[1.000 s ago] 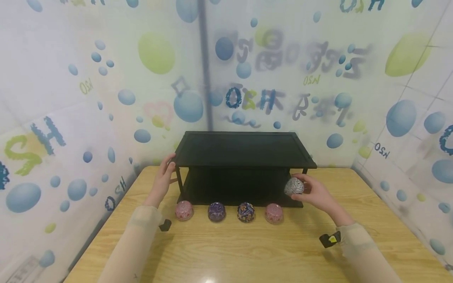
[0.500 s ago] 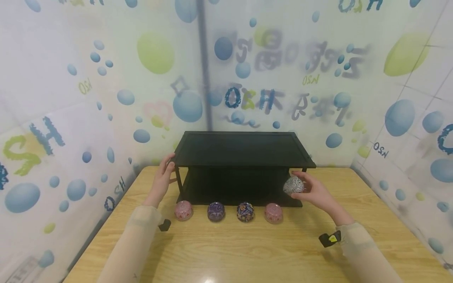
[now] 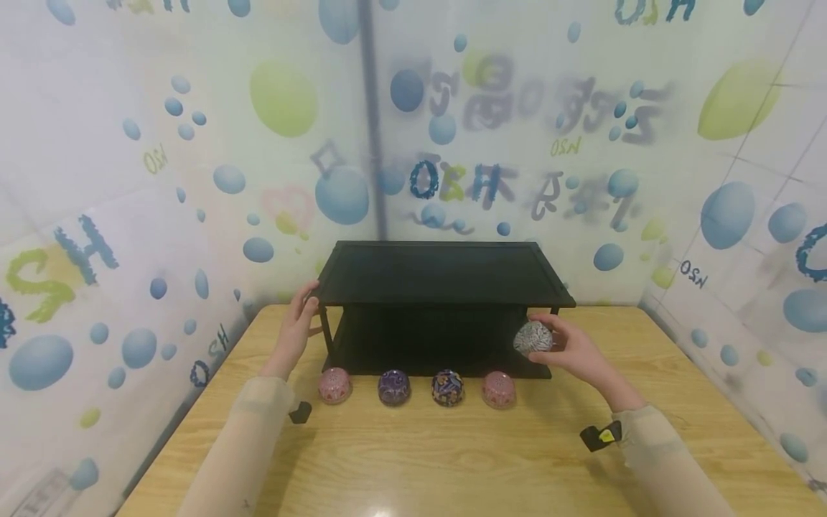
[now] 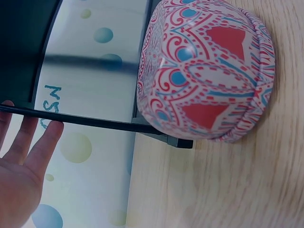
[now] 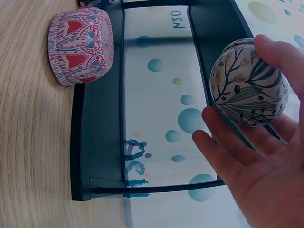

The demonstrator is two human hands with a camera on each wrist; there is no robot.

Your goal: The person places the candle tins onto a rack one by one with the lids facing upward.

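Note:
My right hand (image 3: 577, 352) holds a small round tin (image 3: 533, 340) between thumb and fingers, at the right front opening of a black two-tier shelf (image 3: 446, 273). In the right wrist view the tin (image 5: 249, 83) is whitish with dark leaves and orange-brown flowers. My left hand (image 3: 295, 327) rests at the shelf's upper left corner; in the left wrist view its fairly straight fingers (image 4: 45, 147) touch the dark frame. Along the shelf's front stand a pink tin (image 3: 335, 385), a purple tin (image 3: 394, 388), a dark multicoloured tin (image 3: 448, 388) and another pink tin (image 3: 500, 389).
The shelf stands on a light wooden table (image 3: 413, 452), near the back wall (image 3: 491, 143). Printed coverings with blue and green dots surround the table at the back and sides. Thin posts (image 3: 327, 334) hold up the shelf's top.
The tin in my right hand has shifted very slightly left. My left hand stays at the shelf corner, and the row of tins has not moved.

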